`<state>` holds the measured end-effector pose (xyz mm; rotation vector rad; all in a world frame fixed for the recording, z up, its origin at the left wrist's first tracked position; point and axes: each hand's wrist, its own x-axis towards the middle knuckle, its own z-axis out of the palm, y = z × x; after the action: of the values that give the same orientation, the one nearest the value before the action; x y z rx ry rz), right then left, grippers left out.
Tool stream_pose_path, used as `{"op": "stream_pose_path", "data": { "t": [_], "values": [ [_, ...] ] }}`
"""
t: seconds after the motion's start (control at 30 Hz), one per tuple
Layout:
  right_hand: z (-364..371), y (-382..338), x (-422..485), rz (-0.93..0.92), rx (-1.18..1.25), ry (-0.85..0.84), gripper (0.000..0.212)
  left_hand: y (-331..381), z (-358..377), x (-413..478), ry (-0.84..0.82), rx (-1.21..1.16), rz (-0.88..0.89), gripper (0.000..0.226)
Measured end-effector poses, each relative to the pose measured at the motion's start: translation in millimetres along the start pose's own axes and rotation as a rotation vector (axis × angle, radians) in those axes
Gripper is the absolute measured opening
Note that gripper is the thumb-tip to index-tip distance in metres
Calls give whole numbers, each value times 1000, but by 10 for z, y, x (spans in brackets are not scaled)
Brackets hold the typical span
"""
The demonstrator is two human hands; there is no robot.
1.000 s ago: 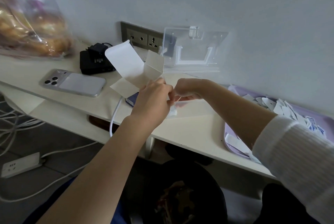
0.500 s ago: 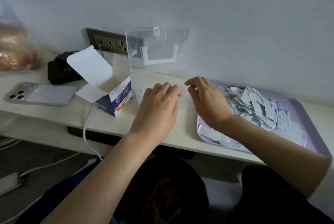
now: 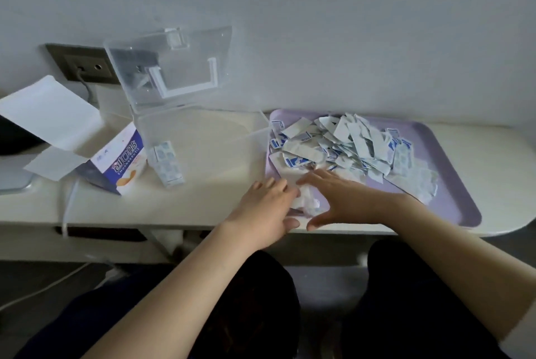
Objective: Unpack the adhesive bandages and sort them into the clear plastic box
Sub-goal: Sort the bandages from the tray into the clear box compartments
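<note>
A clear plastic box [image 3: 203, 138] stands open on the desk, its lid [image 3: 174, 68] leaning back against the wall. A small stack of wrapped bandages [image 3: 166, 163] leans inside its left wall. To the right, a lilac tray [image 3: 452, 202] holds a heap of several loose bandages [image 3: 348, 144] in white and blue wrappers. My left hand [image 3: 266, 207] and my right hand [image 3: 345, 199] lie flat with straight fingers at the tray's near left corner, on either side of a few white bandages [image 3: 304, 202]. An opened bandage carton [image 3: 121, 167] lies left of the box.
A wall socket [image 3: 84, 65] with a plugged cable sits behind the carton. A phone's corner [image 3: 13, 178] and a dark object [image 3: 17, 138] show at the far left edge. A white cable [image 3: 66, 207] hangs over the desk's front edge. My knees are under the desk.
The view has swung right. Both hands let go of the carton, moved right past the clear box and came down at the tray's near left corner.
</note>
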<state>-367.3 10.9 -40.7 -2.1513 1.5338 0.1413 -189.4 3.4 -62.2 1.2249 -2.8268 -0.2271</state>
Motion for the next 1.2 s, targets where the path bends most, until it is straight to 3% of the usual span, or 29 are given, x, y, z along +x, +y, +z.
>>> {"op": "stream_pose_path", "data": {
  "t": [0.23,0.4,0.53,0.6,0.7,0.83,0.93,1.03,1.2],
  "values": [
    [-55,182,-55,-9,34,95,26,18,45,132,-6,27,8,42],
    [-57,236,-112,92,-90,194,21,17,50,165,-34,-49,0,43],
    [-29,212,-45,164,-136,513,21,64,48,202,-35,-306,-70,36],
    [-19,199,1,138,-122,578,25,129,29,232,-13,-409,-92,34],
    [46,138,82,69,-54,442,28,155,5,263,25,-417,-102,34],
    [74,60,121,156,-56,452,34,13,2,296,126,-102,-80,33],
    [38,48,92,270,-94,369,41,-98,23,319,48,1,-104,45],
    [15,2,77,334,49,241,51,-145,50,339,-31,-15,-144,56],
    [12,-86,105,342,179,160,69,-117,71,362,-18,12,-160,55]
  ]
}}
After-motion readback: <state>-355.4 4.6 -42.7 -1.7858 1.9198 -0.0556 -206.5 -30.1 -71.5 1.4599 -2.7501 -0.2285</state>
